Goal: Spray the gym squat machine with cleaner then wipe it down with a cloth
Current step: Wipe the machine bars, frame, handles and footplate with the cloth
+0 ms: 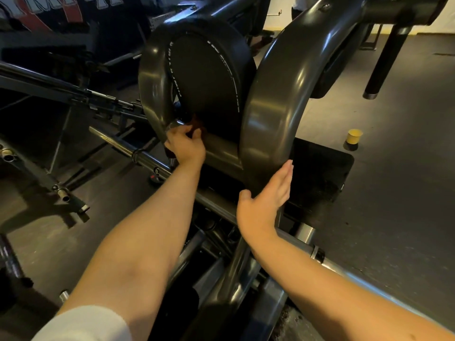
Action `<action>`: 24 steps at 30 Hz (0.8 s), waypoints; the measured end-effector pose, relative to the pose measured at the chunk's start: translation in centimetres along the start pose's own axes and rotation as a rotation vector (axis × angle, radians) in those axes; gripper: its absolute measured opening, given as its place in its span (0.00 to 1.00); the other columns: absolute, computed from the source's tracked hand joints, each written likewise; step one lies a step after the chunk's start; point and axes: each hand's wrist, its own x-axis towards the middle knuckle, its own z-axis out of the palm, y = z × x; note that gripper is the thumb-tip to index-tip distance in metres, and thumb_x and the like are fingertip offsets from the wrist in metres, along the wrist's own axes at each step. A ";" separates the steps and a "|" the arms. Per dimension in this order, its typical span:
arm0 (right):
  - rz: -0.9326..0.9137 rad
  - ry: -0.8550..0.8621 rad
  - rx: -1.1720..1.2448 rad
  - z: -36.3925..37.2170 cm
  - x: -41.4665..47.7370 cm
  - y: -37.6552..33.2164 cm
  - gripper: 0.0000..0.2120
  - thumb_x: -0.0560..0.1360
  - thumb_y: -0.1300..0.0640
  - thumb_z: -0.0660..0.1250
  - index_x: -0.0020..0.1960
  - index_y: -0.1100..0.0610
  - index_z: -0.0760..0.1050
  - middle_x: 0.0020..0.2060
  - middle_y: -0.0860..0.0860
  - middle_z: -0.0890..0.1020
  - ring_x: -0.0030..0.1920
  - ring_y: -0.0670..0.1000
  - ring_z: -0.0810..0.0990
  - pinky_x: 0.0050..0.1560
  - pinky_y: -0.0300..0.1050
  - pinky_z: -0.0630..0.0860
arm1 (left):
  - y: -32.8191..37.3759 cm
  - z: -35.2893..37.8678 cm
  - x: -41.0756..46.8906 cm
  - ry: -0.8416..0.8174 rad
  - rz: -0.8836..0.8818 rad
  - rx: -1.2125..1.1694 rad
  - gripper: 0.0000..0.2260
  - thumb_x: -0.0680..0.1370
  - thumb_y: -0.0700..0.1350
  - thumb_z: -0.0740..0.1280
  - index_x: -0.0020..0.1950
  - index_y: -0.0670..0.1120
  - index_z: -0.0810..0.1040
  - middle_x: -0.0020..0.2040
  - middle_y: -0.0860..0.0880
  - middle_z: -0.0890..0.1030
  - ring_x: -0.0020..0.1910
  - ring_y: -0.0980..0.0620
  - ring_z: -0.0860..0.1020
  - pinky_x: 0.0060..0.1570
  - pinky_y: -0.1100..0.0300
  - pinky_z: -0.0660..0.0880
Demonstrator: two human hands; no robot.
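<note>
The squat machine fills the middle of the view: two curved dark grey frame arms (278, 94) flank a black padded back rest (206, 75). My left hand (186, 146) grips a dark brownish cloth (197, 124) and presses it against the frame just under the pad, between the two arms. Most of the cloth is hidden by my fingers. My right hand (268, 193) lies with straight fingers against the lower edge of the right frame arm. No spray bottle is in view.
A steel bar (123, 148) runs diagonally at the left, with other machine tubes and weight pegs (64, 195) beyond. A black footplate (322, 168) lies right of the frame. A small yellow cup (354, 136) stands on the dark rubber floor.
</note>
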 end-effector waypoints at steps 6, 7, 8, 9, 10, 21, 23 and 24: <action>0.006 0.031 -0.024 0.4 0.0 0.0 0.54 0.72 0.70 0.67 0.84 0.49 0.35 0.83 0.44 0.41 0.81 0.52 0.46 0.75 0.51 0.48 | -1.6 1.5 -8.5 -0.038 0.152 -0.100 0.05 0.80 0.41 0.71 0.56 0.46 0.79 0.64 0.52 0.69 0.65 0.53 0.63 0.56 0.80 0.57; 0.002 0.029 -0.027 0.4 0.0 0.0 0.54 0.72 0.70 0.67 0.84 0.49 0.36 0.83 0.43 0.41 0.81 0.52 0.46 0.77 0.54 0.48 | -1.4 1.5 -8.1 -0.044 0.127 -0.125 0.05 0.80 0.41 0.71 0.55 0.48 0.78 0.64 0.52 0.69 0.65 0.53 0.64 0.56 0.80 0.58; -0.002 0.024 -0.031 0.3 -0.1 0.0 0.54 0.73 0.70 0.67 0.84 0.48 0.36 0.83 0.43 0.41 0.81 0.52 0.46 0.79 0.58 0.49 | -1.2 1.6 -7.1 -0.043 0.080 -0.130 0.05 0.80 0.42 0.71 0.54 0.49 0.78 0.65 0.50 0.69 0.66 0.52 0.64 0.57 0.78 0.58; -0.005 0.017 -0.035 0.1 -0.1 0.1 0.53 0.73 0.70 0.66 0.84 0.48 0.36 0.82 0.42 0.42 0.80 0.51 0.46 0.80 0.62 0.50 | -1.0 1.4 -5.5 -0.032 0.031 -0.128 0.05 0.80 0.43 0.71 0.55 0.48 0.78 0.67 0.48 0.69 0.66 0.51 0.64 0.60 0.73 0.58; -0.008 0.009 -0.036 0.0 -0.1 0.2 0.53 0.73 0.70 0.66 0.84 0.47 0.36 0.82 0.41 0.42 0.80 0.50 0.46 0.80 0.65 0.51 | -0.9 1.3 -3.6 -0.013 -0.005 -0.107 0.07 0.80 0.44 0.71 0.57 0.47 0.79 0.68 0.46 0.69 0.66 0.50 0.65 0.64 0.69 0.59; -0.052 -0.045 -0.034 -1.0 -0.1 0.6 0.52 0.74 0.71 0.66 0.84 0.48 0.37 0.82 0.42 0.44 0.79 0.44 0.47 0.81 0.53 0.51 | -2.3 0.1 6.4 0.130 -0.264 -0.105 0.11 0.80 0.48 0.70 0.60 0.46 0.80 0.67 0.42 0.74 0.64 0.42 0.76 0.65 0.52 0.75; -0.063 -0.071 -0.031 -1.5 -0.1 0.7 0.52 0.75 0.70 0.66 0.84 0.47 0.37 0.82 0.42 0.44 0.79 0.43 0.47 0.80 0.50 0.50 | -2.6 0.4 4.0 0.182 -0.272 -0.190 0.11 0.80 0.45 0.69 0.61 0.43 0.78 0.67 0.40 0.75 0.61 0.43 0.78 0.64 0.53 0.75; -0.065 -0.080 -0.029 -1.7 -0.1 0.7 0.51 0.75 0.70 0.65 0.84 0.47 0.37 0.82 0.42 0.44 0.79 0.43 0.46 0.80 0.49 0.50 | -2.6 0.7 2.5 0.198 -0.275 -0.224 0.10 0.81 0.43 0.69 0.61 0.42 0.78 0.66 0.39 0.75 0.61 0.43 0.78 0.64 0.53 0.75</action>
